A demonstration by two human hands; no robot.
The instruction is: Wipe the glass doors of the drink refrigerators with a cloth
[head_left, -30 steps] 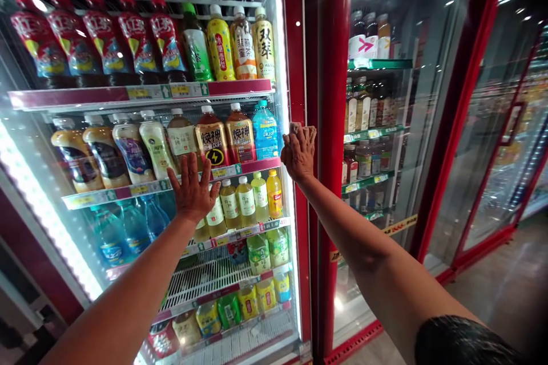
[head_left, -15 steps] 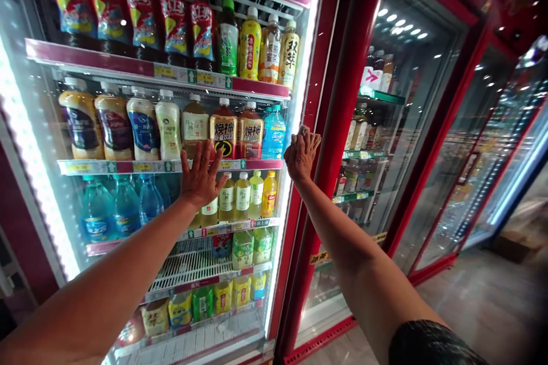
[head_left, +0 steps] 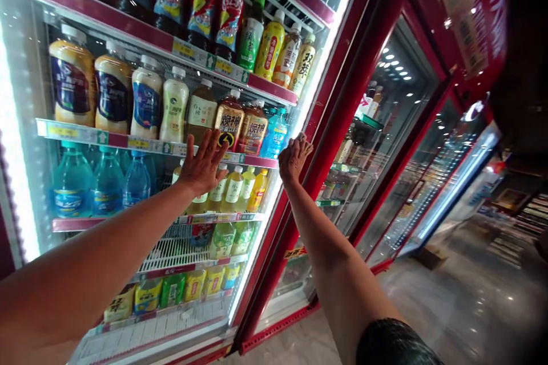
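Observation:
My left hand (head_left: 204,164) lies flat with fingers spread on the glass door (head_left: 141,274) of a lit drinks cooler. My right hand (head_left: 293,157) presses a small pale cloth (head_left: 302,138) against the door's right edge, beside the red frame (head_left: 338,120). Behind the glass stand rows of bottles: dark red-labelled ones (head_left: 201,0) on top, creamy and brown ones (head_left: 171,105) on the second shelf, blue water bottles (head_left: 103,182) and yellow drinks (head_left: 240,188) below.
A second red-framed cooler (head_left: 385,142) stands to the right, with more glass doors (head_left: 449,188) beyond it. A shiny tiled floor (head_left: 462,302) stretches away at lower right. A red sign panel (head_left: 471,17) hangs at upper right.
My view has tilted and swung left, so the cooler leans. My left hand stays flat on the glass and my right hand keeps the cloth at the door's edge.

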